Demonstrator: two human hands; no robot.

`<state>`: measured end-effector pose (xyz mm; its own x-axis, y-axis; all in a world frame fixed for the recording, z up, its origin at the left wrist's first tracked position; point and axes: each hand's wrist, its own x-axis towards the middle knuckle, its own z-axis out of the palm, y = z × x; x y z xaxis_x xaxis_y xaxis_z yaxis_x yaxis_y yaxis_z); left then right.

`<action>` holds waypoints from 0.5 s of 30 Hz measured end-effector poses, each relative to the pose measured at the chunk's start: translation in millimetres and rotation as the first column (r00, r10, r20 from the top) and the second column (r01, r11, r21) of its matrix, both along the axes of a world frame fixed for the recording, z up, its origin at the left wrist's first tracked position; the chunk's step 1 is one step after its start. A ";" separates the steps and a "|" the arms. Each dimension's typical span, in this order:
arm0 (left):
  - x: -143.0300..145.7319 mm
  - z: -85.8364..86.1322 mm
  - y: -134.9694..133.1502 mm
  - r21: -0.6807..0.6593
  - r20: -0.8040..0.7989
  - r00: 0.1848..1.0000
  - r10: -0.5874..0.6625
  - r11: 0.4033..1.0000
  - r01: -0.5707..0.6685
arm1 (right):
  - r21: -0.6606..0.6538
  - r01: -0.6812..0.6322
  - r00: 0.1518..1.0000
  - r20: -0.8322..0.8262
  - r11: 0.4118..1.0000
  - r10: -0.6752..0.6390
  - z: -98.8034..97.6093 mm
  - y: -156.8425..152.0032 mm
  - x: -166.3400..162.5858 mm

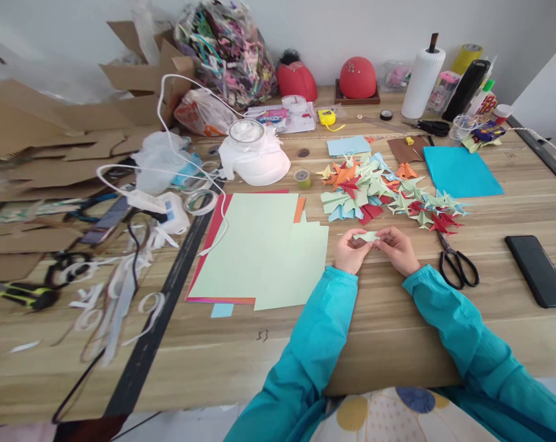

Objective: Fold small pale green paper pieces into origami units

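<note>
Both hands pinching one small folded pale green paper, just in front of the folded-paper pile.
Left hand (350, 250) has the left end of the folded pale green paper (367, 236), right hand (397, 248) the right end; both grips closed on it, fingertips close together. Folded-paper pile (374, 186) lies just beyond, mixed colors. Pale green sheets (245, 245) sit left of the hands, scissors (453, 253) right, black phone (540, 270) farther right.

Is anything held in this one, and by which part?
Yes, a small pale green paper piece: the left hand holds its left end, the right hand its right end.
</note>
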<state>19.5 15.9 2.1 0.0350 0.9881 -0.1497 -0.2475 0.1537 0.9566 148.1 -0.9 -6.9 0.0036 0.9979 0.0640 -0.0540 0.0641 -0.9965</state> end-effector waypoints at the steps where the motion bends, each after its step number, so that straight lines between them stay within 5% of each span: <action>1: 0.1 -0.4 0.1 -0.001 0.010 1.000 0.006 1.000 -0.006 | -0.002 -0.003 1.000 -0.004 1.000 0.003 0.1 -0.1 0.1; 15: -3.2 -4.1 3.8 -0.050 0.089 0.996 0.020 0.999 -0.016 | -0.007 -0.007 0.995 -0.103 1.000 0.006 4.4 -2.1 -1.2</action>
